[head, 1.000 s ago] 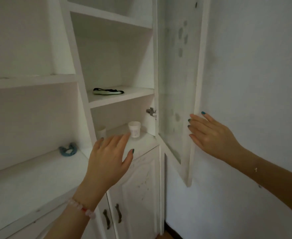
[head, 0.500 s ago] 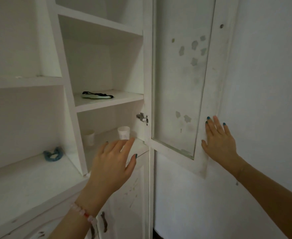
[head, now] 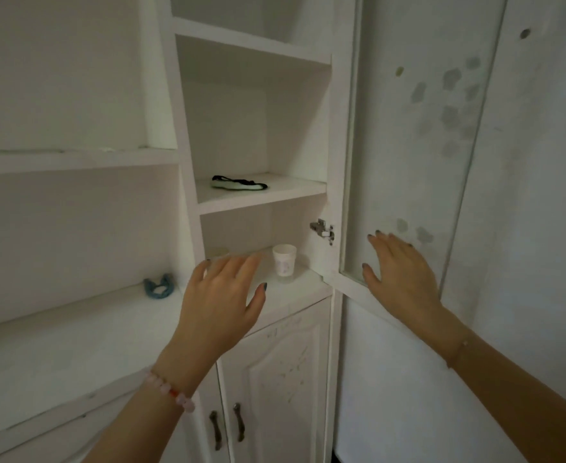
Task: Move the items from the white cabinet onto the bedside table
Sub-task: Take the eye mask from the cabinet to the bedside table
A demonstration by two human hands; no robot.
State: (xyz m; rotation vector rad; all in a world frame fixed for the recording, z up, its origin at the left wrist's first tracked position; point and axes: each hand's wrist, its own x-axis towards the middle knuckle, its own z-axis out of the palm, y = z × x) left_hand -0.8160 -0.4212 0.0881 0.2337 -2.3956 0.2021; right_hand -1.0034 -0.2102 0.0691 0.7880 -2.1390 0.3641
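The white cabinet (head: pixel 258 55) stands open in front of me. On its lower shelf sits a small white paper cup (head: pixel 284 264), and a second cup (head: pixel 219 251) is mostly hidden behind my left hand (head: pixel 223 295). That hand is open, fingers spread, just in front of the lower shelf and left of the white cup. A flat green and black item (head: pixel 238 183) lies on the shelf above. My right hand (head: pixel 398 272) lies flat and open against the glass door (head: pixel 408 145), which is swung wide against the wall.
A blue scrunchie (head: pixel 158 287) lies on the wide open counter to the left. Below are two small cabinet doors with dark handles (head: pixel 228 426). A metal hinge (head: pixel 322 228) sticks out at the door's edge. The wall is close on the right.
The glass door has swung further open toward the wall, with my right hand moving onto its glass pane. My left hand has come closer to the lower shelf and the cups.
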